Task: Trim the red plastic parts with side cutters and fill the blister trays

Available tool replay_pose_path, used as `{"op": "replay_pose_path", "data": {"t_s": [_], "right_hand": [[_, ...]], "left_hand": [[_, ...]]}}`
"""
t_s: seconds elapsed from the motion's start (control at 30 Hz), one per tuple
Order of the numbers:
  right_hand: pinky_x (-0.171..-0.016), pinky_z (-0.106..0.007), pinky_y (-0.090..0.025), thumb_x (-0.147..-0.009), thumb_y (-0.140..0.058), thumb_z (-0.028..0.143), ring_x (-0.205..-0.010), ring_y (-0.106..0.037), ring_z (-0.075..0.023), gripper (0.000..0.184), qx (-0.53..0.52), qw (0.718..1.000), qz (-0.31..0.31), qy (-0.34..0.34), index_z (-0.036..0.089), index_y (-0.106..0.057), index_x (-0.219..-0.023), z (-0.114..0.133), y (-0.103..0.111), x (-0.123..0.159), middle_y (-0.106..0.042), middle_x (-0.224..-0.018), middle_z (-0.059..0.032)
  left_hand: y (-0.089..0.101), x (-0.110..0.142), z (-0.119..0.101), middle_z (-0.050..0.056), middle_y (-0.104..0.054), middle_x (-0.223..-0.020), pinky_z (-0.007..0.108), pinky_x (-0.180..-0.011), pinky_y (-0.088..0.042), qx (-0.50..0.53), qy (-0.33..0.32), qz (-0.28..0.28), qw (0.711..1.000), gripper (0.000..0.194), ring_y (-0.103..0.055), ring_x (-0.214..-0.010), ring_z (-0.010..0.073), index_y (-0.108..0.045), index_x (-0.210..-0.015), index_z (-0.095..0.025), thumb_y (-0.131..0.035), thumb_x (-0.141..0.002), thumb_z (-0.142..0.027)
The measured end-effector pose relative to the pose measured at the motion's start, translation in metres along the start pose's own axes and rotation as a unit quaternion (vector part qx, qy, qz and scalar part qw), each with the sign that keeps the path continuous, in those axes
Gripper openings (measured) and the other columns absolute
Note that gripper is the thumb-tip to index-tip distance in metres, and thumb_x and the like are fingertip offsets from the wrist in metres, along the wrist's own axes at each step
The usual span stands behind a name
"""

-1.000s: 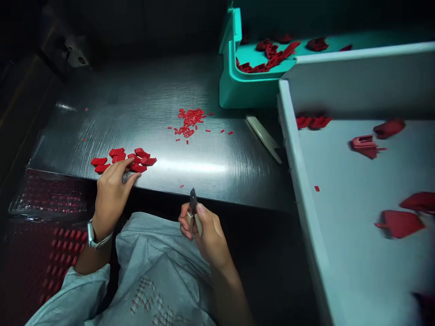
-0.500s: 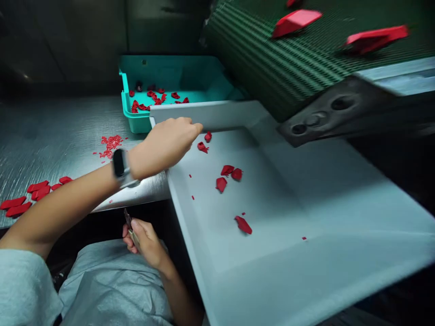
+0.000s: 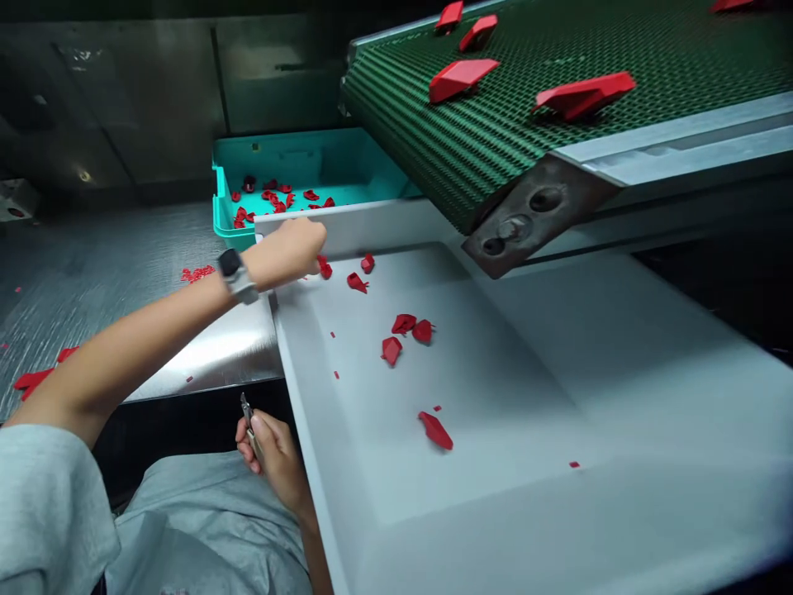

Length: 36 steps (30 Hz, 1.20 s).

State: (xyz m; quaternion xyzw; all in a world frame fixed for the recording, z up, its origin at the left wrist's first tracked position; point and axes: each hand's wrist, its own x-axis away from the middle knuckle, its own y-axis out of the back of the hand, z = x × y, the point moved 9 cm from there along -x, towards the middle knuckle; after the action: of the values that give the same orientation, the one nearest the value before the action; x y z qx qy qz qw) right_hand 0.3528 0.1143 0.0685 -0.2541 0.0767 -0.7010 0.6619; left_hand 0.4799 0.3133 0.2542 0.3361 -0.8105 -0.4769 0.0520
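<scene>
Nippers (image 3: 249,416) beside the white tray (image 3: 496,397), red plastic parts (image 3: 391,350) inside it.
From here I see the nippers just outside the tray's left wall, metal tip pointing up, pale handle wrapped in the right hand (image 3: 276,454). In the tray's far left corner, one red part (image 3: 325,267) shows half-hidden beneath the left hand (image 3: 296,248); I can't tell if they touch. Six more lie inside: two near it, three clustered, one elongated, alone.
</scene>
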Motion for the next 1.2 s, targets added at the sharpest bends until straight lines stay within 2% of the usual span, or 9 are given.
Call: {"op": "replay_pose_path", "data": {"t_s": [0.1, 0.2, 0.3, 0.37, 0.43, 0.57, 0.67, 0.83, 1.2], "right_hand": [[-0.051, -0.024, -0.029, -0.092, -0.046, 0.084, -0.053, -0.035, -0.0103, 0.064, 0.007, 0.999, -0.016, 0.030, 0.021, -0.052, -0.083, 0.014, 0.004, 0.004, -0.044, -0.064, 0.0044], [-0.058, -0.027, -0.034, -0.095, -0.046, 0.081, -0.059, -0.040, -0.0127, 0.063, 0.009, 0.998, -0.027, 0.062, 0.020, -0.056, -0.085, 0.026, 0.001, 0.005, -0.048, -0.068, 0.0022], [-0.059, -0.028, -0.036, -0.096, -0.047, 0.079, -0.062, -0.044, -0.0145, 0.062, -0.006, 0.996, -0.019, 0.084, 0.019, -0.060, -0.085, 0.034, -0.013, 0.001, -0.051, -0.069, 0.0001], [-0.058, -0.028, -0.037, -0.098, -0.046, 0.076, -0.060, -0.045, -0.0150, 0.061, -0.018, 0.995, -0.002, 0.093, 0.019, -0.061, -0.084, 0.038, -0.026, 0.000, -0.052, -0.068, -0.0005], [-0.057, -0.028, -0.037, -0.100, -0.046, 0.072, -0.060, -0.046, -0.0152, 0.058, -0.010, 0.995, 0.012, 0.098, 0.019, -0.063, -0.084, 0.042, -0.036, 0.000, -0.053, -0.068, -0.0005], [-0.058, -0.028, -0.035, -0.105, -0.043, 0.065, -0.061, -0.045, -0.0146, 0.054, 0.087, 0.990, 0.033, 0.106, 0.019, -0.062, -0.084, 0.050, -0.050, 0.003, -0.051, -0.068, 0.0007], [-0.059, -0.028, -0.036, -0.107, -0.042, 0.060, -0.063, -0.046, -0.0149, 0.051, 0.146, 0.982, 0.029, 0.116, 0.020, -0.063, -0.084, 0.053, -0.055, 0.004, -0.051, -0.069, 0.0009], [-0.065, -0.029, -0.040, -0.107, -0.044, 0.056, -0.065, -0.049, -0.0163, 0.047, 0.172, 0.977, 0.015, 0.128, 0.022, -0.062, -0.080, 0.055, -0.059, 0.003, -0.052, -0.068, 0.0010], [-0.064, -0.029, -0.042, -0.106, -0.044, 0.062, -0.062, -0.050, -0.0167, 0.051, 0.195, 0.974, 0.008, 0.113, 0.022, -0.064, -0.081, 0.056, -0.062, 0.002, -0.053, -0.067, 0.0009]], "left_hand": [[0.031, 0.052, -0.007, 0.008, -0.076, -0.083, 0.031, -0.067, -0.058, 0.105, -0.009, 0.071, 0.992, 0.013, -0.072, -0.075, 0.0220, -0.082, -0.092, -0.019, -0.077, -0.080, -0.018], [0.053, 0.130, 0.009, 0.010, -0.079, -0.091, 0.031, -0.064, -0.061, 0.297, 0.070, 0.021, 0.952, 0.023, -0.074, -0.075, 0.0217, -0.083, -0.101, -0.020, -0.079, -0.085, -0.037], [0.039, 0.202, 0.034, 0.009, -0.078, -0.084, 0.028, -0.063, -0.061, 0.458, 0.169, -0.032, 0.872, 0.032, -0.072, -0.068, 0.0180, -0.083, -0.096, -0.021, -0.085, -0.081, -0.049], [0.022, 0.233, 0.046, 0.006, -0.075, -0.078, 0.025, -0.063, -0.060, 0.534, 0.211, -0.054, 0.817, 0.035, -0.070, -0.065, 0.0151, -0.082, -0.091, -0.021, -0.089, -0.075, -0.051], [0.013, 0.252, 0.057, 0.005, -0.072, -0.073, 0.023, -0.063, -0.059, 0.570, 0.246, -0.084, 0.780, 0.038, -0.069, -0.064, 0.0134, -0.080, -0.086, -0.019, -0.093, -0.070, -0.051], [0.013, 0.271, 0.075, 0.005, -0.072, -0.071, 0.022, -0.061, -0.057, 0.569, 0.295, -0.123, 0.757, 0.044, -0.067, -0.062, 0.0126, -0.080, -0.083, -0.017, -0.095, -0.064, -0.054], [0.022, 0.277, 0.079, 0.005, -0.073, -0.071, 0.020, -0.059, -0.057, 0.556, 0.289, -0.134, 0.768, 0.041, -0.067, -0.060, 0.0119, -0.081, -0.081, -0.018, -0.096, -0.064, -0.052], [0.029, 0.276, 0.072, 0.005, -0.073, -0.072, 0.020, -0.054, -0.057, 0.543, 0.240, -0.128, 0.795, 0.032, -0.067, -0.058, 0.0125, -0.081, -0.083, -0.020, -0.092, -0.073, -0.048], [0.033, 0.281, 0.074, 0.004, -0.073, -0.073, 0.025, -0.054, -0.058, 0.526, 0.223, -0.162, 0.804, 0.031, -0.068, -0.059, 0.0149, -0.075, -0.083, -0.021, -0.087, -0.080, -0.049]]}}
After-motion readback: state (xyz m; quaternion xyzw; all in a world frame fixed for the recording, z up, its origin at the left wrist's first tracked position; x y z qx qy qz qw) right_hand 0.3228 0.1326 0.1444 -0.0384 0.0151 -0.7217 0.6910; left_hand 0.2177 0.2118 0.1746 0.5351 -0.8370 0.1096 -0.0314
